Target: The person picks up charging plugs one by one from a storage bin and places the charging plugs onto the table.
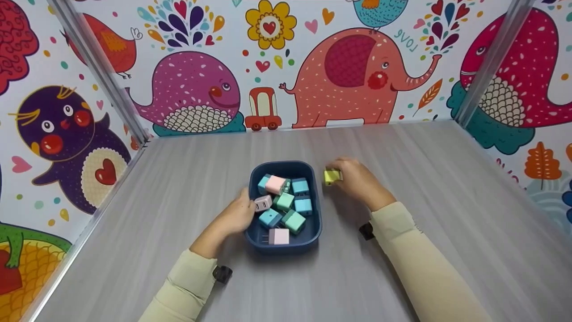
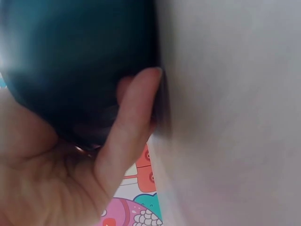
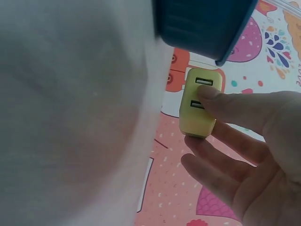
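A dark blue plastic bin (image 1: 318, 223) stands mid-table with several USB charger plugs inside, among them a pink one (image 1: 275, 184), a blue one (image 1: 300, 186) and a green one (image 1: 293, 221). My left hand (image 1: 239, 212) grips the bin's left side; in the left wrist view its fingers (image 2: 127, 127) lie against the dark outer wall. To the right of the bin, my right hand (image 1: 356, 181) pinches a yellow USB charger plug (image 1: 331, 177). The right wrist view shows two USB ports on the yellow plug (image 3: 195, 120), with the thumb (image 3: 230, 106) pressed over its ported face.
The bin sits on a grey wood-grain table (image 1: 384, 268). Printed cartoon panels (image 1: 268, 67) wall off the back and both sides, with metal corner posts (image 1: 111, 80) at the rear. Each wrist wears a black strap device (image 1: 222, 274).
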Demonstrator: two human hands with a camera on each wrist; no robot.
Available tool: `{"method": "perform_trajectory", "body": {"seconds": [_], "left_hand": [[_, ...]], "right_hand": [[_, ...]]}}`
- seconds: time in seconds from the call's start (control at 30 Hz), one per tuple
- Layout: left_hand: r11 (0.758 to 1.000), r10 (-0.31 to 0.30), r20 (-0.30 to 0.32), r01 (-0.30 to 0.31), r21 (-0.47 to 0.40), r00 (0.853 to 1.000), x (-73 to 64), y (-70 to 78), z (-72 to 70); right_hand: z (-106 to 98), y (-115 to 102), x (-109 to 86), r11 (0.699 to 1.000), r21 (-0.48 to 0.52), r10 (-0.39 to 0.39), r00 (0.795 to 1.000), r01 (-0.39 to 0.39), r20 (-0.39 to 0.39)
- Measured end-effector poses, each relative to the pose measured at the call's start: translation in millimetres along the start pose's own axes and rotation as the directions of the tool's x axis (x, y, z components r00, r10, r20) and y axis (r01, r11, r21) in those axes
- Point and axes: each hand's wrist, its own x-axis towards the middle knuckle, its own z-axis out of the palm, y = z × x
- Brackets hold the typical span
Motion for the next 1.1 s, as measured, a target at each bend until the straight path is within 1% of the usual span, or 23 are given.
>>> {"method": "perform_trajectory", "body": {"seconds": [0.23, 0.3, 0.4, 0.53, 0.63, 0.7, 0.8, 0.97, 1.1], "left_hand": [[1.0, -0.002, 0.007, 0.002, -0.009, 1.0, -0.4, 1.3, -0.8], [1.0, -0.002, 0.007, 0.002, -0.008, 1.0, -0.5, 1.5, -1.0], [1.0, -0.006, 0.008, 0.006, -0.006, 1.0, -0.6, 1.8, -1.1], [1.0, -0.005, 0.009, 0.005, -0.015, 1.0, -0.3, 1.8, -0.7], [1.0, 0.001, 0.003, -0.001, -0.015, 1.0, 0.1, 1.5, -0.3], [1.0, 0.009, -0.003, -0.009, -0.009, 1.0, 0.4, 1.3, -0.3], [1.0, 0.013, -0.009, -0.013, -0.002, 1.0, 0.7, 1.1, -0.2], [1.0, 0.0, -0.004, 0.0, -0.012, 1.0, 0.3, 0.5, -0.2], [1.0, -0.007, -0.007, 0.007, -0.02, 1.0, -1.0, 0.3, -0.4]], "right_hand": [[5, 5, 0.6, 0.998, -0.006, 0.056, 0.997, -0.056, 0.055], [7, 6, 0.9, 0.998, -0.008, 0.059, 0.996, -0.059, 0.065], [9, 6, 1.0, 0.999, -0.017, 0.051, 0.996, -0.05, 0.075], [12, 9, 1.5, 0.999, -0.044, 0.013, 0.997, -0.009, 0.08], [15, 10, 1.7, 0.998, -0.065, -0.017, 0.997, 0.022, 0.074], [16, 11, 1.8, 0.997, -0.074, -0.023, 0.997, 0.028, 0.068], [16, 10, 1.6, 0.996, -0.087, -0.022, 0.998, 0.028, 0.064], [16, 7, 1.3, 0.995, -0.097, -0.009, 0.997, 0.016, 0.071], [15, 4, 1.0, 0.994, -0.107, 0.021, 0.997, -0.014, 0.068]]}}
